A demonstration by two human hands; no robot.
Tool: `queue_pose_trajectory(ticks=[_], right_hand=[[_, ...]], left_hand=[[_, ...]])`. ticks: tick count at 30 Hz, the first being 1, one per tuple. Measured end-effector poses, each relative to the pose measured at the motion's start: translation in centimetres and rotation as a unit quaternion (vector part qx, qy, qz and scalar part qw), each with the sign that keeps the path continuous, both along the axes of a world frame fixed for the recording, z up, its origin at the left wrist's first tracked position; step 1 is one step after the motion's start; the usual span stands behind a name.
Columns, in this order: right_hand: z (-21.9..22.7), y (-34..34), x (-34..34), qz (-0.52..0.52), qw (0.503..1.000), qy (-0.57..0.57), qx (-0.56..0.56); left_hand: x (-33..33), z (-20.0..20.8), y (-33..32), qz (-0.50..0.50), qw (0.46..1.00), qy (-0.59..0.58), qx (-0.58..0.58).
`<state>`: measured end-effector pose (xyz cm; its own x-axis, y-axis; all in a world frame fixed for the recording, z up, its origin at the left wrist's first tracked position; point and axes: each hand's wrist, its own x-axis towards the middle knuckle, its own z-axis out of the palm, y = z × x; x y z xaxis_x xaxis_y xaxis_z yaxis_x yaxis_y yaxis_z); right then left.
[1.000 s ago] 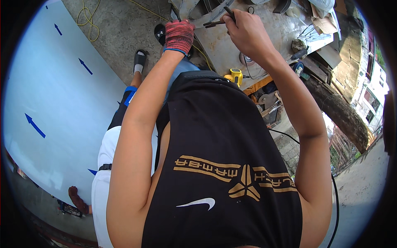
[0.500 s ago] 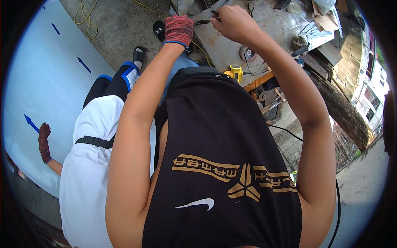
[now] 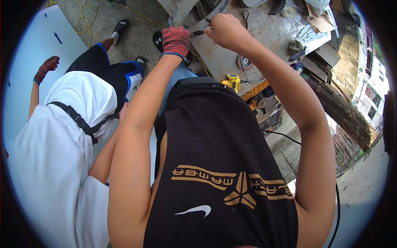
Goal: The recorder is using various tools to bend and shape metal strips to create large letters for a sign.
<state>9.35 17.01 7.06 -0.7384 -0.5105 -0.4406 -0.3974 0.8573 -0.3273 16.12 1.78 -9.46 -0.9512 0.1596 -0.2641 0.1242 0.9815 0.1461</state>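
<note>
My left hand (image 3: pixel 175 42), in a red and black knit glove, is closed near the left edge of the metal table. Beside it my bare right hand (image 3: pixel 226 29) is curled into a grip over the tabletop. A thin dark object (image 3: pixel 197 33) bridges the short gap between the two hands; its kind is too small to make out. Another dark tip pokes out at the top of my right fist. Just beyond the hands lie curved metal strips (image 3: pixel 206 9) at the table's far edge.
The metal table (image 3: pixel 219 51) carries a round grinding disc (image 3: pixel 245 62) and a cord. A yellow tool (image 3: pixel 233 82) sits at its near edge. At my left a co-worker in a white shirt (image 3: pixel 53 140) leans close, over a pale blue sheet (image 3: pixel 25 53). Yellow cord (image 3: pixel 84 20) loops on the floor.
The co-worker has moved farther along the pale sheet and leans in, with the gloved hand raised higher in the picture. My hands have shifted slightly left and lower, still close together.
</note>
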Motion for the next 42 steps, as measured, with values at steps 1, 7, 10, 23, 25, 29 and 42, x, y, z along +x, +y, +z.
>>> queue_pose_trajectory(ticks=[1, 7, 10, 23, 25, 29, 42], right_hand=[[0.0, 0.0, 0.2, -0.026, 0.999, -0.012, 0.017], [-0.6, 0.3, -0.1, 0.044, 0.999, 0.017, -0.017], [-0.5, 0.4, -0.6, 0.087, 0.996, 0.019, -0.019], [-0.1, -0.8, 1.8, -0.084, 0.996, -0.026, -0.028], [-0.2, -1.0, 1.9, -0.091, 0.995, -0.030, -0.028], [-0.4, -1.1, 1.9, -0.052, 0.998, -0.019, -0.035], [0.0, -1.0, 0.2, 0.105, 0.993, -0.058, -0.004]], left_hand=[[0.2, 0.3, 0.1, 0.004, 0.999, 0.035, 0.007], [-0.3, 1.2, 0.4, 0.000, 1.000, 0.023, 0.020], [-0.3, 0.9, 0.5, 0.006, 0.999, 0.039, 0.014], [0.2, 0.6, 0.5, -0.004, 1.000, 0.012, -0.007], [0.2, 0.5, 0.5, -0.002, 1.000, 0.010, 0.001], [0.3, 0.5, 0.3, 0.003, 0.999, 0.031, 0.022], [0.6, 0.5, 0.5, 0.007, 0.997, 0.072, 0.012]])
